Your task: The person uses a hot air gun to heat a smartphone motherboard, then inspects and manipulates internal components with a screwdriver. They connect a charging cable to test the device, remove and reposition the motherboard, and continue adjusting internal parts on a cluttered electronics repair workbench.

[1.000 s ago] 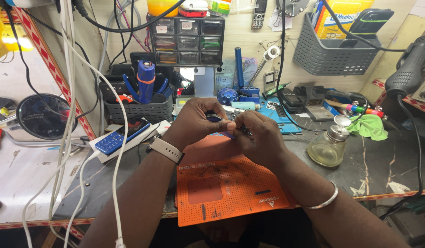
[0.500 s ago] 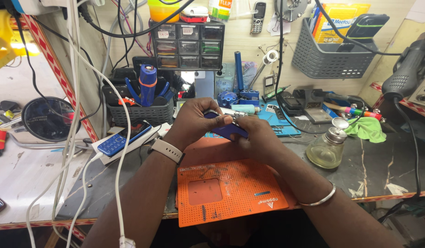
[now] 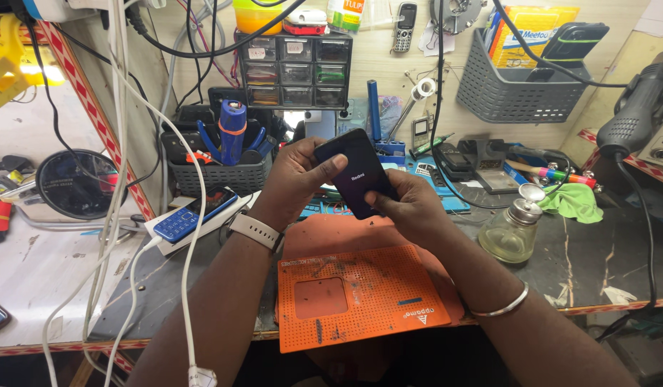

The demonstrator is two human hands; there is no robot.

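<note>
A dark smartphone [image 3: 356,172] is held upright above the bench, its black screen facing me with a small light logo on it. My left hand [image 3: 292,179] grips its upper left edge, thumb across the glass. My right hand [image 3: 410,204] holds the lower right side from beneath, fingers curled round the edge. Below both hands lies an orange perforated work mat [image 3: 360,294] with a few small parts on it. A pale watch sits on my left wrist and a metal bangle on my right forearm.
A grey tool basket [image 3: 217,172] with a blue bottle and pliers stands at the left. A blue keypad phone [image 3: 191,215] rests on a white power strip. A glass dispenser bottle [image 3: 514,229] and green cloth [image 3: 575,201] lie right. White cables [image 3: 123,236] hang left.
The hands were bunched low over the mat around a small item. They have since lifted and turned the phone so that its dark screen faces me.
</note>
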